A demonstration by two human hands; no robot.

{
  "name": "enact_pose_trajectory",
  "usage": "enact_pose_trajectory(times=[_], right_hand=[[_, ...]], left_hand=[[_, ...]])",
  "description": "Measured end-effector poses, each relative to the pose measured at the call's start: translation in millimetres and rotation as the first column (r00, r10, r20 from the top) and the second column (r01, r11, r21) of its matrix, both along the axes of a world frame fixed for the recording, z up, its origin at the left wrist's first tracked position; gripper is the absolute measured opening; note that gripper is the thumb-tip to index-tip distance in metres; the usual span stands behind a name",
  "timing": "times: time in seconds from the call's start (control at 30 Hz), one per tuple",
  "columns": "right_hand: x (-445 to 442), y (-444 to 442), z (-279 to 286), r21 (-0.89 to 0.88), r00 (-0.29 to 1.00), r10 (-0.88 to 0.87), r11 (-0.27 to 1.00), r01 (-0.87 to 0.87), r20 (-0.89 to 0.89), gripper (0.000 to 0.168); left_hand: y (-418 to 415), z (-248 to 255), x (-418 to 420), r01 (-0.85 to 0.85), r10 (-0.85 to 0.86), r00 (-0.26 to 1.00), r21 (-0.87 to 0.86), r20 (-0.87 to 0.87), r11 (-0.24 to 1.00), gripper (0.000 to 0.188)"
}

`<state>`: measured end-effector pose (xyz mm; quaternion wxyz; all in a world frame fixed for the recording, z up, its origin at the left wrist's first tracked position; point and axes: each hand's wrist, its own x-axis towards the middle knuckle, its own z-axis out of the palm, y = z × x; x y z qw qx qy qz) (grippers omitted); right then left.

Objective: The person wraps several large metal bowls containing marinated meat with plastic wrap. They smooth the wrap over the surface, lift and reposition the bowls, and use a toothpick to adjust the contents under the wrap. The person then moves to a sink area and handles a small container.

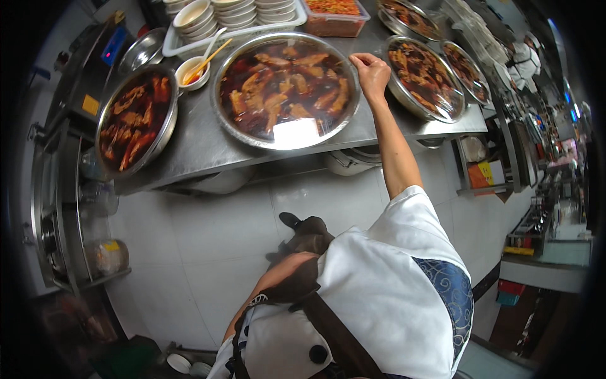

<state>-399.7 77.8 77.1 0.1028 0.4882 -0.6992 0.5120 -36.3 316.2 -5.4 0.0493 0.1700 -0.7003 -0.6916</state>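
A large round metal basin [222,121] of meat pieces in dark red broth stands on the steel counter [199,142]; its surface shines as if under clear film. At the basin's right rim is my right hand [371,71], thumb and fingertips pinched together, perhaps on the film's edge. My left forearm [284,272] hangs low in front of the body, its hand hidden behind dark cloth. Left of the basin sits a small white bowl [193,76] of orange-red sauce with a white spoon and a yellow-handled utensil. Another metal basin of meat [135,123] stands farther left.
Several more meat basins [426,78] stand to the right. Stacked bowls in a white tray [236,34] and a plastic tub of chopped peppers [336,23] are at the back. Shelving [71,208] stands at left. A person in white [523,64] is in the far right background.
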Motion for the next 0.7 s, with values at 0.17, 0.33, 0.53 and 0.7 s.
enact_pose_trajectory(times=[0.17,0.33,0.53,0.7], right_hand=[[19,23,40,-0.091,0.992,0.094,0.992,-0.086,0.089,0.013],[50,10,28,-0.210,0.998,0.047,0.976,-0.056,-0.049,0.012],[24,72,46,-0.229,0.997,-0.073,0.972,0.062,-0.041,0.012],[13,100,55,-0.213,0.989,-0.084,0.971,0.109,0.123,0.012]], left_hand=[[-30,-10,-24,0.090,-0.098,0.991,0.092,0.087,0.992,0.028],[-50,-26,-49,0.128,-0.151,0.968,0.123,0.198,0.984,0.027],[-47,-28,-73,0.265,-0.283,0.934,0.105,0.220,0.958,0.026],[-44,-29,-79,0.328,-0.341,0.914,0.092,0.219,0.940,0.025]])
